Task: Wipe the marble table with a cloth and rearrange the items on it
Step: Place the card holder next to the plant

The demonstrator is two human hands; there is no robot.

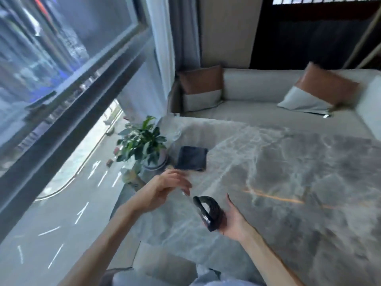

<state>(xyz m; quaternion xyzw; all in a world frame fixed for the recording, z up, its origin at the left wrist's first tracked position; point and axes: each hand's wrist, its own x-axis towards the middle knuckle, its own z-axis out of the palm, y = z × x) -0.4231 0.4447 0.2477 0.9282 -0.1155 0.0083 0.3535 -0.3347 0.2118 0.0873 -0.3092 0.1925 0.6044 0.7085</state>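
Observation:
The grey marble table (288, 172) fills the right half of the view. My right hand (233, 219) holds a dark curved object (208, 213) just above the table's near left part. My left hand (167, 188) hovers to its left with fingers apart and nothing in them. A dark folded cloth (191, 158) lies flat on the table beyond my left hand. Left of the cloth stands a potted plant (142, 143) in a grey pot. A clear glass (174, 129) stands behind the plant, near the far left corner. The picture is blurred by motion.
A pale sofa (257, 89) with two brown-and-white cushions (201, 87) runs behind the table. A large window (61, 69) with a dark frame is on the left, with the street far below. A pale seat (162, 265) lies at the table's near edge.

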